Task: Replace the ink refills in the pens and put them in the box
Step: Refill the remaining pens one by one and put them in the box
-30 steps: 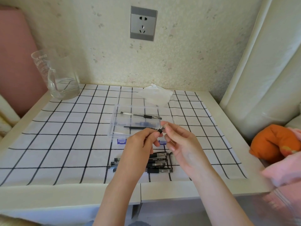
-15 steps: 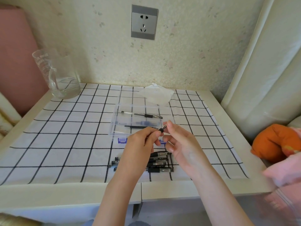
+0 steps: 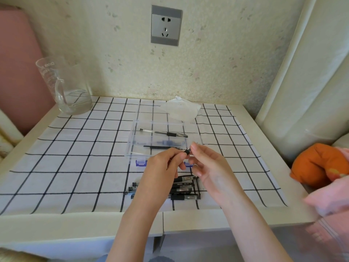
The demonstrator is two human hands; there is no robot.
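My left hand (image 3: pixel 162 167) grips a pen whose black end (image 3: pixel 187 151) sticks out between its fingers; most of the pen is hidden in the fist. My right hand (image 3: pixel 205 163) pinches that black end with thumb and forefinger. Both hands hover just in front of a clear plastic box (image 3: pixel 132 146) with blue latches. Inside the box lie one whole pen (image 3: pixel 164 133) and a thin black refill (image 3: pixel 160 147). A bundle of several black pens (image 3: pixel 184 188) lies on the checked cloth below my hands.
A glass jug (image 3: pixel 65 86) stands at the back left. A crumpled white tissue (image 3: pixel 181 110) lies behind the box. An orange and pink cushion (image 3: pixel 319 165) rests past the table's right edge. A wall socket (image 3: pixel 165 25) is above.
The hands have stayed at the same spot over the box's front edge. My right fingers have shifted slightly on the pen's black end.
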